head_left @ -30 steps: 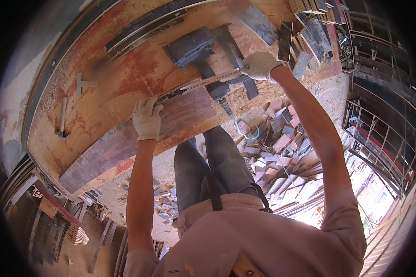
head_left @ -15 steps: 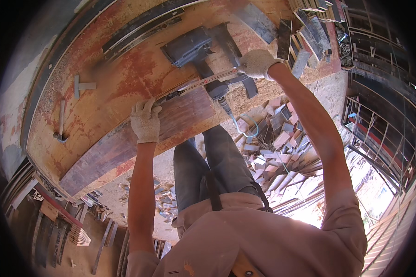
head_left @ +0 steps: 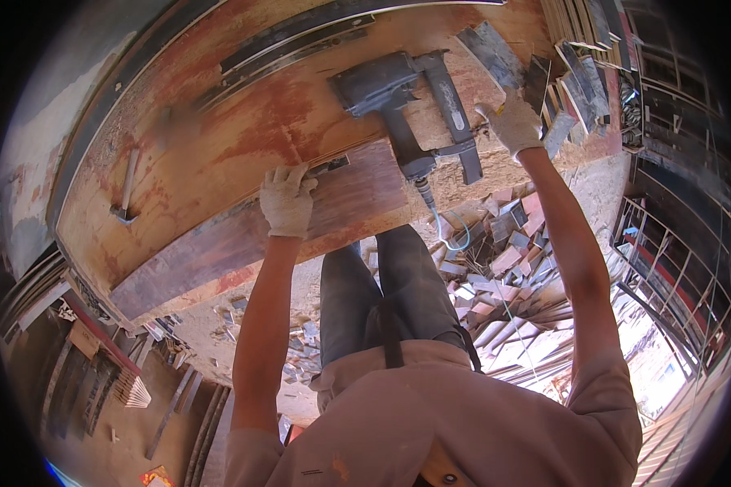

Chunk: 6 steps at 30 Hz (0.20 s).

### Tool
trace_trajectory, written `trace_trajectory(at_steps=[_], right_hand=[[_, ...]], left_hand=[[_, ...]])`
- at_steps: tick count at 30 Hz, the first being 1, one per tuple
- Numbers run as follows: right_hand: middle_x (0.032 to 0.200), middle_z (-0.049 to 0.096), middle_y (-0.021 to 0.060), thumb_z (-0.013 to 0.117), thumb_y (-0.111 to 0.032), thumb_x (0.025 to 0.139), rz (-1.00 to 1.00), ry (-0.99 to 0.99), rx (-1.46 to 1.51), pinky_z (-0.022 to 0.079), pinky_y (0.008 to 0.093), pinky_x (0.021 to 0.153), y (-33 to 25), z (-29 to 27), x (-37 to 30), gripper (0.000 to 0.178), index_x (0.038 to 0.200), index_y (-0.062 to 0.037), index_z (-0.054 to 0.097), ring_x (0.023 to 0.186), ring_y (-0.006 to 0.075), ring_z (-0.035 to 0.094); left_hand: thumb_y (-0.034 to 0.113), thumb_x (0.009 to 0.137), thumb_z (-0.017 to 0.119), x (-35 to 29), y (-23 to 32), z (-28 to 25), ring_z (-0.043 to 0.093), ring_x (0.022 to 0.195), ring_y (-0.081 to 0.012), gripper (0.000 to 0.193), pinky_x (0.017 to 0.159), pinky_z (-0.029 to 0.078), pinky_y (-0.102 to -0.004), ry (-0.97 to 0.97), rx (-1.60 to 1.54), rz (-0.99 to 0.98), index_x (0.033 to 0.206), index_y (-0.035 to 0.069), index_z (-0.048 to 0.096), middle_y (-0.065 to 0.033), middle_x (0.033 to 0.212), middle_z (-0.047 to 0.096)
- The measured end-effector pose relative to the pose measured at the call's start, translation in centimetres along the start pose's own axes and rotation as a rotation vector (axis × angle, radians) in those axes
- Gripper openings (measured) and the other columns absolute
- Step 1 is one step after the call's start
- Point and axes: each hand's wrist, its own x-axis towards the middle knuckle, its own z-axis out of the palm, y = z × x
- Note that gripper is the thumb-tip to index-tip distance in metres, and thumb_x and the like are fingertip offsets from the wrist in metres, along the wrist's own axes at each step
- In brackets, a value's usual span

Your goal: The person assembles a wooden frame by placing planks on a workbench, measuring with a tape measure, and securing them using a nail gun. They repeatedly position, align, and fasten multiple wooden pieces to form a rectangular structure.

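My left hand (head_left: 286, 201), in a pale work glove, rests on a long reddish-brown board (head_left: 349, 191) along the near edge of the bench. Its fingers are apart and hold nothing. Just beyond its fingertips lies a short dark strip (head_left: 327, 166). My right hand (head_left: 515, 128), also gloved, is over the right part of the bench, beside dark board pieces (head_left: 491, 55). It is closed around the tape measure, of which only a bit of yellow shows. Between the hands lies a black nail gun (head_left: 398, 114) with an air hose (head_left: 437, 223) at its handle.
A hammer (head_left: 127, 188) lies at the left of the bench. Long dark strips (head_left: 300, 36) lie along the far side. Stacked wood strips (head_left: 573, 24) stand at the back right. Offcuts (head_left: 508, 252) litter the ground beyond the near edge, right of my legs.
The tape blade that stretched between my hands is out of sight. My right hand has moved right, away from the nail gun. My left hand is off the blade and flat on the board.
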Motion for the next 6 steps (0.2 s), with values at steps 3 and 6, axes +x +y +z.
trace_trajectory(at_steps=[3,6], right_hand=[[0.122,0.062,0.0344,0.061,-0.072,0.088,0.073,-0.046,-0.107,0.051,0.0563,0.095,0.0,2.1,0.9,0.096,0.147,0.0015,0.043,0.116,0.0432,0.063],[0.140,0.050,0.0400,0.061,-0.073,0.088,0.074,0.118,-0.274,0.045,0.0612,0.103,-0.3,4.3,1.2,0.099,0.150,0.0003,0.038,0.130,0.0407,0.056]], left_hand=[[0.020,0.075,0.079,0.2,0.0,0.0,0.062,0.098,-0.0321,0.031,0.085,0.051,-0.0458,0.002,0.011,-0.015,0.105,0.014,0.077,-0.0070,0.096,0.070],[0.022,0.077,0.077,-0.1,-0.5,0.2,0.062,0.100,-0.0310,0.032,0.086,0.050,-0.0461,-0.024,0.024,-0.029,0.109,0.017,0.077,-0.0050,0.099,0.069]])
